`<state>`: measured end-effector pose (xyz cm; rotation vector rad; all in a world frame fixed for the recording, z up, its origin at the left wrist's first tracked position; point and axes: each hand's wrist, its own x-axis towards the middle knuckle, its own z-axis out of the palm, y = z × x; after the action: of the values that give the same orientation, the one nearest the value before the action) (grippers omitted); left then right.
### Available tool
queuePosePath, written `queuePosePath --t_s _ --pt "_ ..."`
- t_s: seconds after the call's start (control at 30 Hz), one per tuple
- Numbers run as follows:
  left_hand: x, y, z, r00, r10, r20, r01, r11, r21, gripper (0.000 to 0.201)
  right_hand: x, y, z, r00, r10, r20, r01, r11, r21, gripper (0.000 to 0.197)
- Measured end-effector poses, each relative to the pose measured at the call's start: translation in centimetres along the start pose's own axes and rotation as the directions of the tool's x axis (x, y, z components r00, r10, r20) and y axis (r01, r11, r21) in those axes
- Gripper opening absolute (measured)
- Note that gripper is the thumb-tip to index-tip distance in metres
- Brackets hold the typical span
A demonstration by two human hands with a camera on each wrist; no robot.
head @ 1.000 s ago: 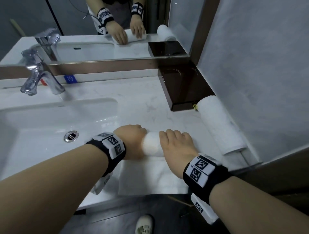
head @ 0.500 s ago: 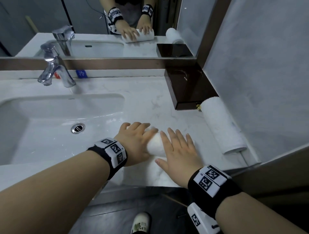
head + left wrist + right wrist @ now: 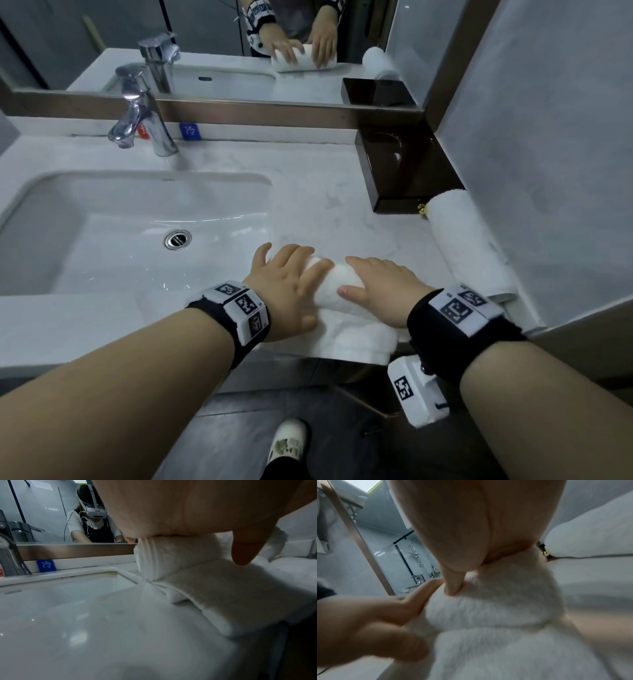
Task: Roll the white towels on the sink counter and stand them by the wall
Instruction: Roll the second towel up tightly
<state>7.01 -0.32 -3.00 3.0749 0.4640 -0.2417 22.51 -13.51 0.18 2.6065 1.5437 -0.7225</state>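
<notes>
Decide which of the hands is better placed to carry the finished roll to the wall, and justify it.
Right, probably. The right hand rests on the towel end nearer the wall, beside the rolled towel there; the left hand is by the basin.

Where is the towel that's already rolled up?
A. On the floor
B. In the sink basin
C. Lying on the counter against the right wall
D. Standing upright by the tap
C: the finished rolled towel lies on its side along the right wall, next to the dark box.
</notes>
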Motion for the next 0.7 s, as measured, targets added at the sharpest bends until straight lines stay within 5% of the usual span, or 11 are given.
queuePosePath --t_s 0.17,0.33,0.6,0.7 --pt "-1.3 0.4 0.8 1.0 -0.001 0.011 0.001 1.0 -0.019 0.105 1.1 -0.2 -1.5 0.983 -0.05 0.177 0.028 0.992 0.124 0.055" --pt "-2.4 0.9 0.7 1.0 -0.008 0.026 0.009 0.997 -0.073 0.112 1.0 -0.1 -0.4 0.994 -0.013 0.113 0.002 0.996 0.093 0.056" --pt "-2.6 1.0 -2.8 0.999 -0.043 0.021 0.045 0.993 -0.111 0.083 -0.4 -0.6 2.8 0.986 -0.04 -0.161 0.006 0.978 -0.208 0.061" --pt "-1.2 0.9 -4.7 0.994 -0.085 0.073 0.096 0.983 -0.156 0.051 -0.8 -0.9 3.5 0.969 -0.06 -0.239 -0.009 0.961 -0.276 0.061"
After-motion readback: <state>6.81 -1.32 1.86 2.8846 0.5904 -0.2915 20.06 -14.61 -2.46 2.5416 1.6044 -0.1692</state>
